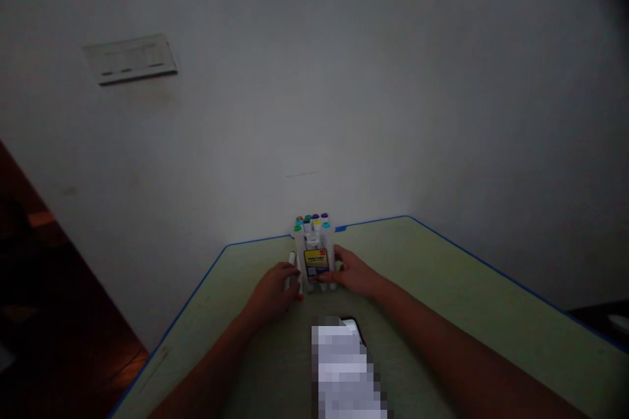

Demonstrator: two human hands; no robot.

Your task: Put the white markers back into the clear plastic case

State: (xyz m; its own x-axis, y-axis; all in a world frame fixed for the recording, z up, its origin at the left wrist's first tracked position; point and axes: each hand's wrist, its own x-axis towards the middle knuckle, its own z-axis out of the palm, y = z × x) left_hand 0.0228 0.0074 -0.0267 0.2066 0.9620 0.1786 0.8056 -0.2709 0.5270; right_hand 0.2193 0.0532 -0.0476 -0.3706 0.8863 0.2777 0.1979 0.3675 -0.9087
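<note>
A clear case of markers (316, 264) stands near the far edge of the table, with a yellow and dark blue label on its front. Several coloured caps show at its top: green, purple, yellow, light blue and brown. My right hand (354, 273) grips the case from the right, thumb across its lower front and fingers along its side. Just left of the case, my left hand (276, 289) has its fingers closed over a white marker (292, 256). A second slim white piece with a red end (300, 297) shows beside those fingertips; its outline is partly hidden.
The pale green table (383, 245) has blue edging and meets a grey wall (344, 91). A phone (352, 326) lies in front of the case, mostly covered by a pixelated patch. A switch panel (132, 59) is on the wall, upper left. Dark floor lies beyond the left edge.
</note>
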